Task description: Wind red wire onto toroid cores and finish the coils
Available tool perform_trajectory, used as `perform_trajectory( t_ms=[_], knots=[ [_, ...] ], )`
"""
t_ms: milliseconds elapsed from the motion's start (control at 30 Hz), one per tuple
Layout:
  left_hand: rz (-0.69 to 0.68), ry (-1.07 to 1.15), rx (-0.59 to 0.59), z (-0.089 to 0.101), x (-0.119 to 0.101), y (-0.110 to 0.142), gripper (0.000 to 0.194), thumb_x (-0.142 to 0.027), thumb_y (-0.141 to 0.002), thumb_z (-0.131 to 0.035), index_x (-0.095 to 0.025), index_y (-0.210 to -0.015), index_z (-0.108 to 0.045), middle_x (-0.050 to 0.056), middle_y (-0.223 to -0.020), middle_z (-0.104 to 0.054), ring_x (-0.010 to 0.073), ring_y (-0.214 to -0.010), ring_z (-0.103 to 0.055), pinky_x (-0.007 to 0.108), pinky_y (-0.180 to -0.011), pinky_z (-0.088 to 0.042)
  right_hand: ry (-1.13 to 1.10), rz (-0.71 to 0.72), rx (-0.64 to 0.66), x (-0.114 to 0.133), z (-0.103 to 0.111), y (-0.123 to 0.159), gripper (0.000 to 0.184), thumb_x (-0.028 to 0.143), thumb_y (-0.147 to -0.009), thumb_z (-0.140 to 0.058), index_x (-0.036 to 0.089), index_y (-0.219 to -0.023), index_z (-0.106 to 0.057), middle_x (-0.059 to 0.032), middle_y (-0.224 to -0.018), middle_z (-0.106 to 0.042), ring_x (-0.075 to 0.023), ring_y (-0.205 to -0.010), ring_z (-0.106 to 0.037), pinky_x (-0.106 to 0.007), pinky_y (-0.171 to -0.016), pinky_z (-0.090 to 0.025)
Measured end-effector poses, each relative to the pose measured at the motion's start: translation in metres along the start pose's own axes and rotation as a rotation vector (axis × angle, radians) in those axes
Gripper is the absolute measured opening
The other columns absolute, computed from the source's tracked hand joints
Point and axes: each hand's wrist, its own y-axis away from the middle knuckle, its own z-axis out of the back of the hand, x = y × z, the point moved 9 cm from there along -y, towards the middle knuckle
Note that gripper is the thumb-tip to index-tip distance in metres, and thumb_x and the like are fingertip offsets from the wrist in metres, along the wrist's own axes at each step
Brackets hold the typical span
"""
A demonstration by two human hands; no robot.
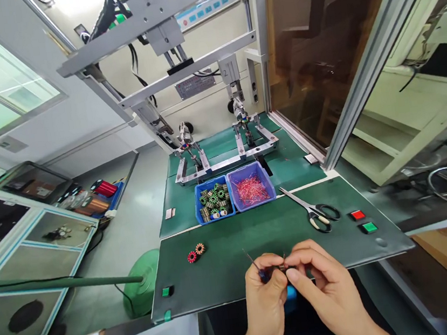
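My left hand point(266, 301) is closed at the front edge of the green table, pinching a small dark part point(281, 269) that the fingers mostly hide. A thin dark rod with a dark blue end point(263, 276) also sticks out of this hand, pointing up and left. My right hand point(317, 281) meets the left one, thumb and forefinger pinched at the part's right side, where a thin reddish wire end stands up. Two small wound rings, one red point(192, 256) and one orange point(200, 248), lie on the table to the left.
Behind the hands stand a blue bin point(216, 218) of green-and-metal cores and a purple bin point(254, 204) of red wire pieces. Scissors point(312, 212) lie to the right, near red point(357, 215) and green buttons point(369, 227). A two-station machine point(227, 162) stands at the back.
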Motion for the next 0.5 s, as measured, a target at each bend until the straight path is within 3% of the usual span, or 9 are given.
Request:
perform_trajectory(
  t_ms=[100, 167, 233, 367, 500],
  knots=[
    [-0.008, -0.058, -0.038, 0.003, 0.001, 0.000, 0.041, -0.042, -0.051, -0.096, -0.017, -0.073, -0.072, -0.003, -0.062, -0.063, 0.0025, -0.046, -0.043, 0.015, -0.042, -0.029, 0.011, -0.016, 0.009, 0.005, -0.003, -0.003, 0.018, 0.028, -0.093, -0.061, 0.022, -0.076, -0.063, -0.0017, -0.074, -0.054, -0.0143, -0.062, -0.053, -0.023, -0.053, -0.046],
    [0.016, -0.025, -0.048, 0.003, 0.003, -0.001, 0.039, -0.041, -0.055, -0.095, -0.017, -0.074, -0.072, -0.001, -0.065, -0.066, 0.0038, -0.049, -0.048, 0.015, -0.044, -0.032, -0.088, -0.051, 0.033, 0.004, -0.005, -0.004, 0.025, 0.030, -0.096, -0.056, 0.021, -0.073, -0.057, -0.0010, -0.073, -0.051, -0.0138, -0.062, -0.052, -0.023, -0.054, -0.046],
    [0.068, 0.036, -0.032, 0.002, 0.007, -0.002, 0.037, -0.041, -0.058, -0.094, -0.017, -0.075, -0.071, 0.001, -0.068, -0.068, 0.0013, -0.044, -0.044, 0.013, -0.042, -0.030, -0.188, -0.075, 0.027, 0.001, -0.003, -0.006, 0.028, 0.031, -0.098, -0.052, 0.021, -0.072, -0.054, -0.0001, -0.073, -0.049, -0.0129, -0.063, -0.051, -0.022, -0.055, -0.046],
    [0.147, 0.088, 0.008, -0.001, 0.013, -0.003, 0.037, -0.040, -0.060, -0.093, -0.017, -0.079, -0.070, -0.003, -0.061, -0.064, -0.0038, -0.035, -0.023, 0.013, -0.037, -0.018, -0.080, -0.051, 0.002, -0.004, 0.004, -0.008, 0.012, 0.025, -0.096, -0.058, 0.023, -0.085, -0.064, -0.0008, -0.082, -0.055, -0.0121, -0.068, -0.055, -0.020, -0.059, -0.048],
    [0.106, 0.064, 0.002, 0.000, 0.011, -0.005, 0.038, -0.039, -0.058, -0.094, -0.017, -0.076, -0.069, -0.009, -0.050, -0.047, -0.0017, -0.038, -0.026, 0.012, -0.039, -0.019, 0.091, -0.006, 0.067, -0.003, 0.000, -0.010, 0.008, 0.022, -0.094, -0.061, 0.025, -0.092, -0.068, -0.0005, -0.086, -0.058, -0.0106, -0.066, -0.054, -0.020, -0.060, -0.046]
  ],
)
